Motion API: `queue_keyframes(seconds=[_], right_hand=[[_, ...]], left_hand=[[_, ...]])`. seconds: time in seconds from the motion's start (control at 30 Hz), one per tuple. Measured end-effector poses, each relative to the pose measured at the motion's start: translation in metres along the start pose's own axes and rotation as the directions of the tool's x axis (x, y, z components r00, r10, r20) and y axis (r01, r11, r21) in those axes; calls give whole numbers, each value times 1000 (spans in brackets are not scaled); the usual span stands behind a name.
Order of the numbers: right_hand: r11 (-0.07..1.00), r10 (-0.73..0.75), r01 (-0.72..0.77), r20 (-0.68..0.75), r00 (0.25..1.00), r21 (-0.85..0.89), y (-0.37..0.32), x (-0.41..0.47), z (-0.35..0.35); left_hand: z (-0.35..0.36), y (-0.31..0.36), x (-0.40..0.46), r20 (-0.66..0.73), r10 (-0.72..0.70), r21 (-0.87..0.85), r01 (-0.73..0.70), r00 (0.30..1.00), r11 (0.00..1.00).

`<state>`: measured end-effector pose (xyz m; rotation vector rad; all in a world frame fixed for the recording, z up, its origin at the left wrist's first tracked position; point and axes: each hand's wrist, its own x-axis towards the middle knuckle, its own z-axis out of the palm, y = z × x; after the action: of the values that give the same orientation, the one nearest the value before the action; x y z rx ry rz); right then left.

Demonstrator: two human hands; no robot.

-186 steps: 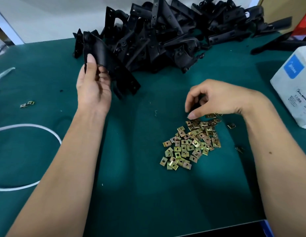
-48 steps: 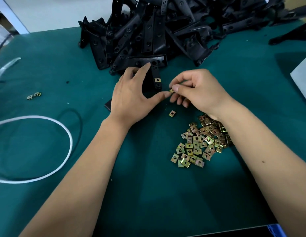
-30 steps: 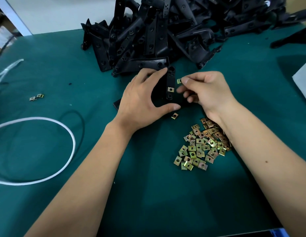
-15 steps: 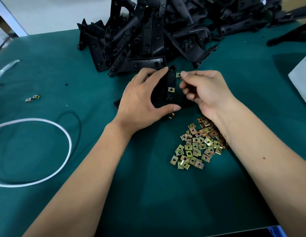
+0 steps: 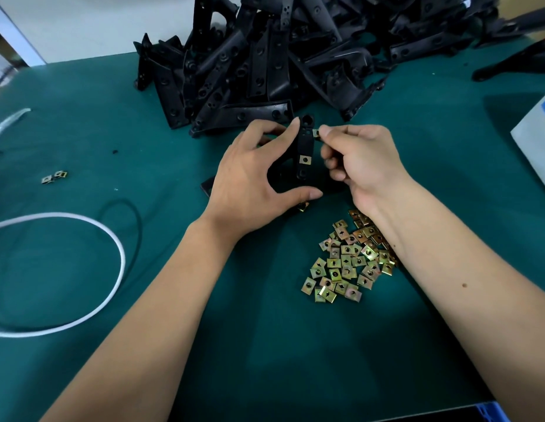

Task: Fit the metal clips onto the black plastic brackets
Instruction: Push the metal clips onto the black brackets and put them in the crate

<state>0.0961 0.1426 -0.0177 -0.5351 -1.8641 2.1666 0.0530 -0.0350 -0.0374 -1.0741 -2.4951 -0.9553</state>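
Observation:
My left hand (image 5: pixel 253 181) grips a black plastic bracket (image 5: pixel 304 144) standing on the green mat, forefinger on its top and thumb under its lower end. One brass-coloured clip (image 5: pixel 305 159) sits fitted on the bracket's middle. My right hand (image 5: pixel 359 159) pinches a second metal clip (image 5: pixel 316 134) against the bracket's right edge near the top. A loose clip (image 5: pixel 302 207) lies just under my left thumb. The heap of clips (image 5: pixel 347 260) lies beside my right forearm.
A big pile of black brackets (image 5: pixel 265 62) fills the back of the green table (image 5: pixel 143 141). A white cord loop (image 5: pixel 82 269) lies at the left, with two stray clips (image 5: pixel 53 177) beyond it. A white box (image 5: pixel 536 135) stands at the right edge.
My left hand has stood the bracket upright, with one clip fitted on it. My right hand has brought a second clip up to the bracket's upper right edge.

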Motion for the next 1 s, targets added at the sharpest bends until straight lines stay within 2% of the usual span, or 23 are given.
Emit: queue_keyframes(seconds=[0.17, 0.47, 0.7, 0.87, 1.0], right_hand=[[998, -15, 19, -69, 998, 59, 3, -2, 5], [1000, -15, 15, 10, 1000, -6, 0, -1, 4], [998, -50, 49, -17, 999, -37, 4, 1, 8], [951, -220, 175, -161, 962, -255, 13, 6, 17], [929, -256, 207, -127, 958, -308, 16, 5, 22]], left_hand=[[5, 7, 3, -9, -8, 16, 8, 1000, 1000], [5, 6, 5, 10, -13, 59, 12, 1000, 998], [7, 6, 6, -10, -19, 84, 20, 1000, 996], [10, 7, 7, -1, -54, 129, 54, 999, 990], [11, 6, 6, -53, -93, 180, 102, 994, 978]])
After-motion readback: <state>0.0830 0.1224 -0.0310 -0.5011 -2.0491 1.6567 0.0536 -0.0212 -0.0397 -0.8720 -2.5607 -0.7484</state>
